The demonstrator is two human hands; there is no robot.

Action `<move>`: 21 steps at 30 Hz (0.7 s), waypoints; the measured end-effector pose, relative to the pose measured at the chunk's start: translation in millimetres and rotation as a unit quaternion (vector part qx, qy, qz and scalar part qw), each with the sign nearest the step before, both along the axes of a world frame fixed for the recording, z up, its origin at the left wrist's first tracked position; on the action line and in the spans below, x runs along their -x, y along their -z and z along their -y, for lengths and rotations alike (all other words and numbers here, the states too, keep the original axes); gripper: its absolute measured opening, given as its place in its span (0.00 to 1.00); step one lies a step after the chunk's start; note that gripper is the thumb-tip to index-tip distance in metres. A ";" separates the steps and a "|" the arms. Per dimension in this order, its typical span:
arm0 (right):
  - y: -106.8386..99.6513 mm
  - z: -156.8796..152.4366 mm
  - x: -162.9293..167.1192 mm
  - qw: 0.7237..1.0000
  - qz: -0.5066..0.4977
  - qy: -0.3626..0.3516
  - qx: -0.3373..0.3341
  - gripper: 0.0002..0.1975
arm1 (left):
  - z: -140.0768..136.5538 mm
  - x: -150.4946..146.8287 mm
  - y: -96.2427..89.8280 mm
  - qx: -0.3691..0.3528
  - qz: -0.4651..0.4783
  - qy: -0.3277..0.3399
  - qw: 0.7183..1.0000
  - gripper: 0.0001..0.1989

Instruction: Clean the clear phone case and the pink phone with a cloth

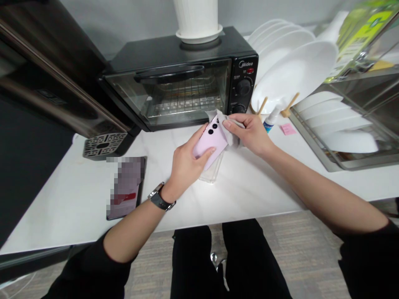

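Observation:
My left hand (188,160) is closed around a pale pink smartphone (210,146), its back and dark camera lenses facing up. A light grey cloth (232,139) is pinched in my right hand (247,131), and it lies against the phone's upper edge and corner. Part of the cloth hangs behind the phone. Beneath the phone, a clear phone case (213,172) rests on the white counter, partly covered from view. A small spray bottle (272,118) with a blue label stands just beyond my right hand.
A black toaster oven (183,83) stands at the back with a white pot (198,18) on top. To the left are a tablet-like device (127,187), its screen pixelated, and a drip tray (105,145). White plates (293,70), a pink note (288,129) and a dish rack (335,166) are on the right.

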State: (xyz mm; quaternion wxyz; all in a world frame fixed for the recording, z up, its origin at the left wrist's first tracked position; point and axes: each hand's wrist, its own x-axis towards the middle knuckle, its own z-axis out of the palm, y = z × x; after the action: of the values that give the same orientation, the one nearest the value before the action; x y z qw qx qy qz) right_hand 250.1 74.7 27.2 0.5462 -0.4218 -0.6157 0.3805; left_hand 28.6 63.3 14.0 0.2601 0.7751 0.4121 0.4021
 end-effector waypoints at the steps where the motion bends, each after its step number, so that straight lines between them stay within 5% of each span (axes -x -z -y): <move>1: -2.1 1.1 -1.3 0.999 0.044 0.018 -0.006 0.27 | 1.1 -0.3 -0.3 0.009 -0.006 0.011 1.000 0.34; 4: -1.6 3.0 -1.6 0.994 0.097 0.055 -0.004 0.31 | 4.2 -1.2 -2.7 0.011 -0.030 0.023 0.999 0.34; 7: 9.9 1.4 4.1 0.998 0.002 0.039 0.045 0.30 | 7.5 -2.5 -6.6 -0.039 -0.110 -0.011 0.993 0.35; 12: 18.7 5.2 19.3 0.982 -0.155 0.030 0.100 0.28 | 12.9 -5.9 -8.0 -0.074 -0.255 -0.016 0.964 0.57; 16: 5.3 25.1 32.0 0.992 -0.123 0.030 0.016 0.30 | 12.6 -7.1 -7.3 -0.063 -0.172 0.029 0.983 0.54; 21: 8.2 48.0 38.2 0.988 0.051 0.016 -0.143 0.35 | 15.9 -8.9 -10.8 0.007 0.004 0.222 0.975 0.46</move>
State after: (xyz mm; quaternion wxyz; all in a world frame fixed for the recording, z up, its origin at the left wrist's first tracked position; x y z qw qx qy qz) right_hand 211.9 26.7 18.9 0.5750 -0.3678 -0.6840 0.2575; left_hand 37.5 47.5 24.8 0.3493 0.8441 0.2317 0.3344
